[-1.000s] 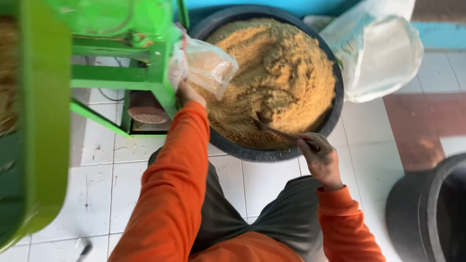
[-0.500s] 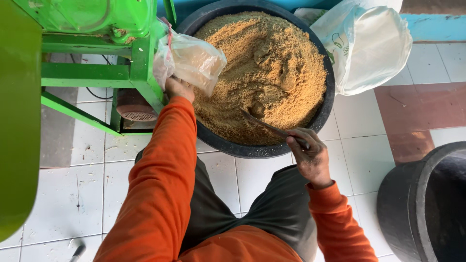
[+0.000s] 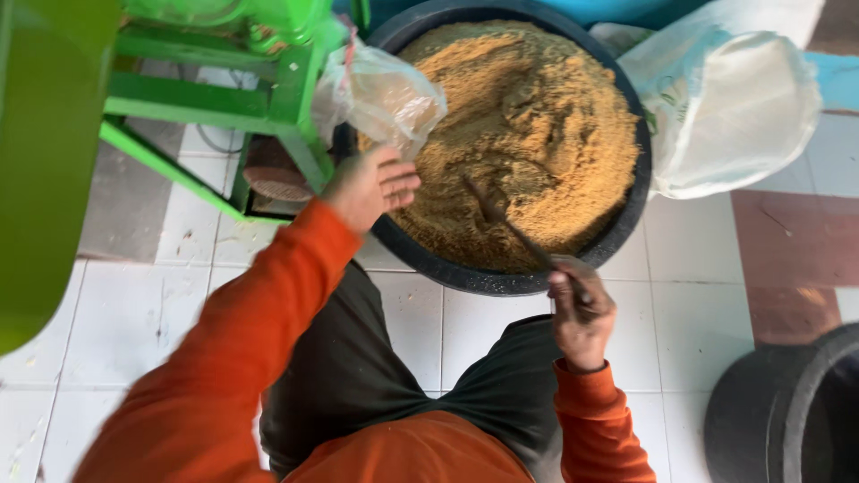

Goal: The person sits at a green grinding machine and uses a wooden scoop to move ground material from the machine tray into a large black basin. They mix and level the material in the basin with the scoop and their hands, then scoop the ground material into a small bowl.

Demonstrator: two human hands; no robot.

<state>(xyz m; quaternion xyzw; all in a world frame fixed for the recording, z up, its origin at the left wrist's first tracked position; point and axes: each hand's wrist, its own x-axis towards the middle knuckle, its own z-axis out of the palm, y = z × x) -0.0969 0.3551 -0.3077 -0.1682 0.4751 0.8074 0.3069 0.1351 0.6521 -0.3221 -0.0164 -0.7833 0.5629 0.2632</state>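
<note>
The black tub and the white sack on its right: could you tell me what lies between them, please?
Nothing: in the head view the white sack presses right against the rim of the black tub, leaving no gap.

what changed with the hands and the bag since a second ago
The left hand has let go of the clear plastic bag at the green machine and pulled back, fingers open just below it. The right hand still grips the stick in the brown meal in the black tub.
</note>
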